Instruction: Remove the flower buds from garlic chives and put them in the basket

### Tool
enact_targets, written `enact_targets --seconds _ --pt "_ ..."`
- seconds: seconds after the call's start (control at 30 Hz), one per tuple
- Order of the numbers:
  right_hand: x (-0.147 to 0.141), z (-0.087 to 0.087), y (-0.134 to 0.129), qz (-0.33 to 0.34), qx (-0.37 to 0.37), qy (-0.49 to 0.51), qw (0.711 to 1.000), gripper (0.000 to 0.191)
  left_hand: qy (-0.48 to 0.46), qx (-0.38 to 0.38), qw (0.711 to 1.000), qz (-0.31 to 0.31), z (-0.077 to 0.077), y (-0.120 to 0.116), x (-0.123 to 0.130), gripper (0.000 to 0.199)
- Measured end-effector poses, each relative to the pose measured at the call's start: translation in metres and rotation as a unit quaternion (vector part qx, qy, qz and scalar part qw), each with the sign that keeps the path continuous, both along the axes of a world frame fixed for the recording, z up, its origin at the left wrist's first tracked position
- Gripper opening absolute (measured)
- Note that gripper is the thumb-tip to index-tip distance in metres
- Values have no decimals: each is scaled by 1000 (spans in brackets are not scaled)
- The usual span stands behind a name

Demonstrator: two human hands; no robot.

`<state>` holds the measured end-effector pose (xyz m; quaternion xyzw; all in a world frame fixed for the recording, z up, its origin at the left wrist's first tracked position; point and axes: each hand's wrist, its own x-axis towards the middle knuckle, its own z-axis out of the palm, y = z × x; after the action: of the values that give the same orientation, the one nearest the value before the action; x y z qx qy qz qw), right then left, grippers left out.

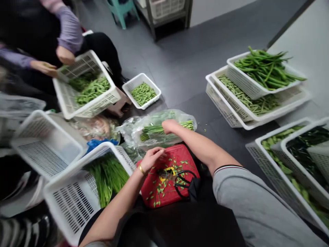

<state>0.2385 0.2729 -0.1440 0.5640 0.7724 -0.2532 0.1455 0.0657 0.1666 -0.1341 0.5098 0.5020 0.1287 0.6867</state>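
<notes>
My right hand (170, 127) is closed around a bunch of thin green stems (153, 129), which lies along a clear plastic bag (131, 128) on the floor. The stems stick out on both sides of my fist. My left hand (153, 157), with a gold bracelet at the wrist, hovers over the upper left of a red leaf-printed pad (168, 195). Its fingers are stretched out and nothing shows in them. Black loops (183, 181) lie on the pad's right side; I cannot tell what they belong to. Beside my left forearm, long green chives (109, 175) fill part of a white basket (73, 202).
A co-worker's hands (45, 68) are at a tilted basket of green pods (94, 90). A small basket of cut beans (143, 93) sits on the floor. Stacked baskets with long green beans (267, 70) and more vegetable baskets (282, 137) stand right. An empty basket (48, 144) is left.
</notes>
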Motion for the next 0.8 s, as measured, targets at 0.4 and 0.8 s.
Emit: enact_targets --seconds 0.4,0.8 --pt "-21 186 -92 -38 165 -110 979 33 -303 -160 927 154 56 -42 -7 43" --pt "-83 153 -249 -168 67 182 967 67 -307 -42 893 326 122 -98 -4 16"
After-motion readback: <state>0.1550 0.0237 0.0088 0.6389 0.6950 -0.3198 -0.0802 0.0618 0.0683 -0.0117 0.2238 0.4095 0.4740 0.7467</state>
